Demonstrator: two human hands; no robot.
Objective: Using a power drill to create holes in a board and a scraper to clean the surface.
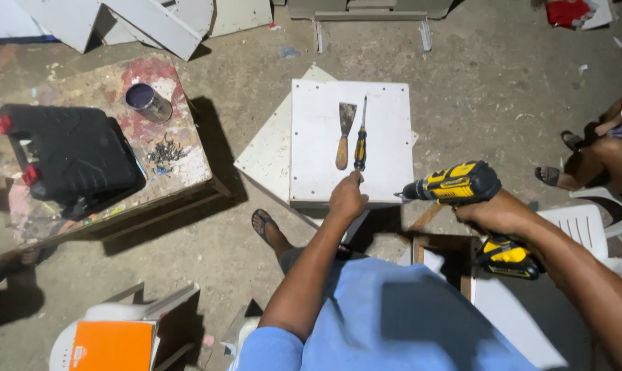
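Note:
My right hand (pixel 500 214) grips a yellow and black cordless drill (pixel 455 184), its bit pointing left at the front right corner of a white board (pixel 386 124) that lies on the floor. My left hand (pixel 346 198) rests at the board's front edge, fingers closed at the handle end of a yellow and black screwdriver (pixel 360 145). It may be pinching the handle. A putty knife (pixel 344 134) with a wooden handle lies on the board just left of the screwdriver.
A paint-stained low table (pixel 187 161) at left carries a black tool case (pixel 70 154), a metal can (pixel 148 102) and a pile of screws (pixel 164 150). White panels (pixel 153 24) lean at the top. Another person's legs (pixel 599 154) and white plastic chairs (pixel 592 223) are at right. An orange-topped stool (pixel 111 343) stands bottom left.

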